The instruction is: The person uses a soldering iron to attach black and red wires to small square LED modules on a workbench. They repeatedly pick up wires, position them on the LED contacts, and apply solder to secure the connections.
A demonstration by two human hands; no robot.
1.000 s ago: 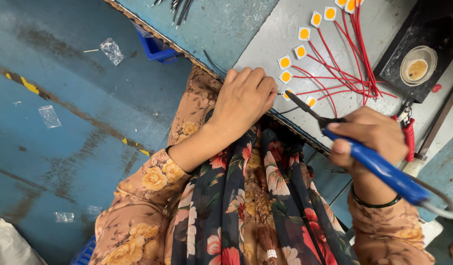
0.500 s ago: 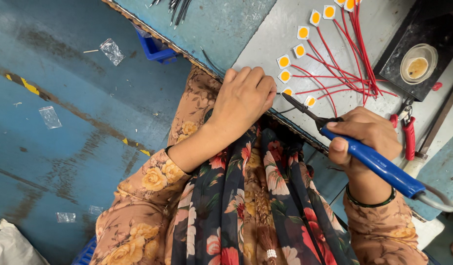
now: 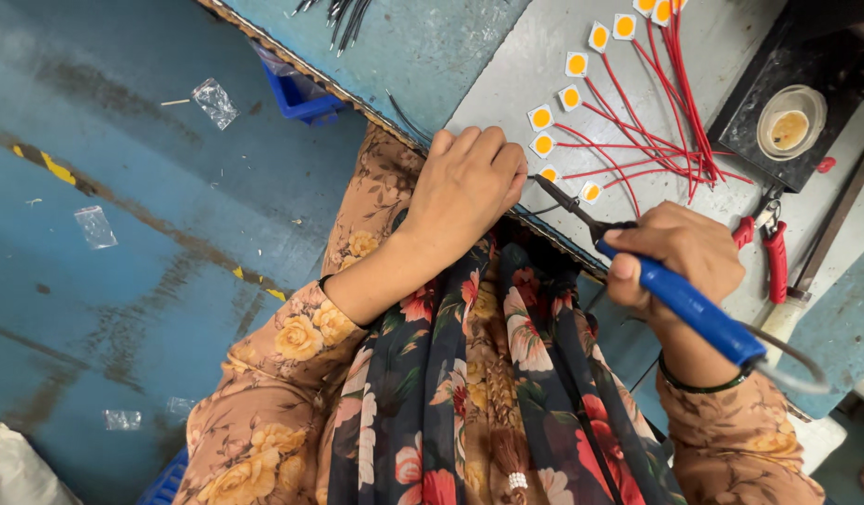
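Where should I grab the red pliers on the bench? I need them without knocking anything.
Take the red pliers by the two handles, coming from the bench's near edge: the handles point that way, while the metal nose points toward the black tray.

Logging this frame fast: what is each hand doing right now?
Left hand: curled, knuckles up, resting at the grey worktop edge; any hold cannot be told.
Right hand: closed around the blue-handled soldering iron.

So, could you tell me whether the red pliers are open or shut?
Shut: the pliers lie on the bench with red handles close together, jaws meeting.
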